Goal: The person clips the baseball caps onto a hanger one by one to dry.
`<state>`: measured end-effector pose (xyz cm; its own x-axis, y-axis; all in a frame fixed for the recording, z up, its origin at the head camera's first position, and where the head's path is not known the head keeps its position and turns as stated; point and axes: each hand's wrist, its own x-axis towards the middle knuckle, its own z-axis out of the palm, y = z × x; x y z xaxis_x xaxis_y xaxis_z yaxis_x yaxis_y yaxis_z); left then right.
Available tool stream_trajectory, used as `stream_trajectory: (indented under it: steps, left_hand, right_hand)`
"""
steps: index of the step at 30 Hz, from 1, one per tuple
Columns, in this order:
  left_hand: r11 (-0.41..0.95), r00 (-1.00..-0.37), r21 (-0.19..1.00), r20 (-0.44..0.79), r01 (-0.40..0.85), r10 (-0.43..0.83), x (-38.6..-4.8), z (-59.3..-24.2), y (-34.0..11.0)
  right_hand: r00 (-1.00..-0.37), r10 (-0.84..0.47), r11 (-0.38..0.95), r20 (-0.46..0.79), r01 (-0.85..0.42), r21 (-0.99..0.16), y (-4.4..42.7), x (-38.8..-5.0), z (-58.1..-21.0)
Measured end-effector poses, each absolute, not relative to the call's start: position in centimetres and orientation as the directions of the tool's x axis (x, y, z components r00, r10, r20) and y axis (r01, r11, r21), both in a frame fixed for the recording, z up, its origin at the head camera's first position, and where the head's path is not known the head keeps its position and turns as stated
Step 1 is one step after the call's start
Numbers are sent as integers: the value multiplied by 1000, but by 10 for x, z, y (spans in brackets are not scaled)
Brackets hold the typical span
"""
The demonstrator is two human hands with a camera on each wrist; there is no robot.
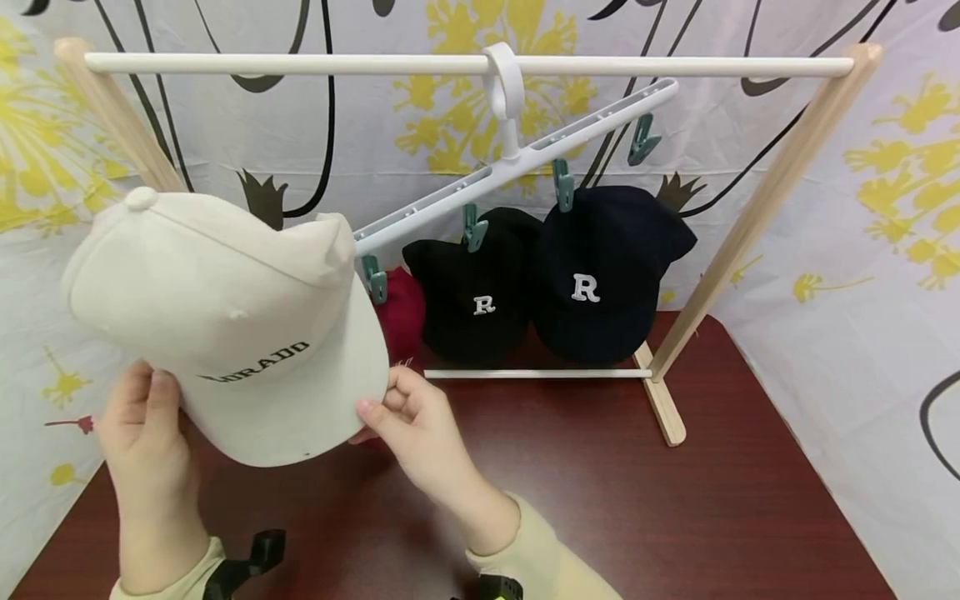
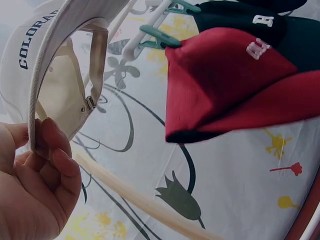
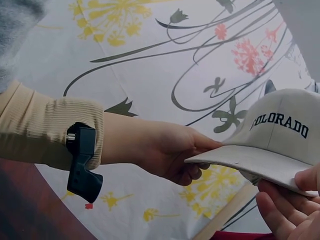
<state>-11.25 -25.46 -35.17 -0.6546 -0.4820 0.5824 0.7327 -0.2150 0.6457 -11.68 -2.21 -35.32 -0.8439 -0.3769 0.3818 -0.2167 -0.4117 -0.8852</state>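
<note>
A white baseball cap (image 1: 225, 283) with dark "COLORADO" lettering is held up in front of the rack's left side. My left hand (image 1: 146, 442) pinches the brim's edge on one side between thumb and fingers. My right hand (image 1: 420, 433) pinches the opposite edge of the brim. In the left wrist view the cap's hollow inside and back strap (image 2: 92, 102) show. Behind it, a red cap (image 2: 225, 82) hangs from a green clip (image 2: 159, 37) on a white hanger (image 1: 517, 162); the white cap covers most of it in the head view.
A black cap (image 1: 480, 292) and a navy cap (image 1: 607, 275), each with a white "R", hang from clips. A further clip (image 1: 642, 140) at the hanger's raised right end holds nothing. The hanger tilts on the rack's white rail (image 1: 300, 64), above a dark red table (image 1: 600, 483).
</note>
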Motion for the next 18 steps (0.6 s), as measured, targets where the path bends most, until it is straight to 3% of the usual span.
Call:
stream_trajectory:
  steps: [18]
  left_hand:
    - [-152,-691,691,628,706,-358,-110,-355,-238]
  right_hand:
    - [-861,-334,-415,383,-230,-880,3,-122,-364]
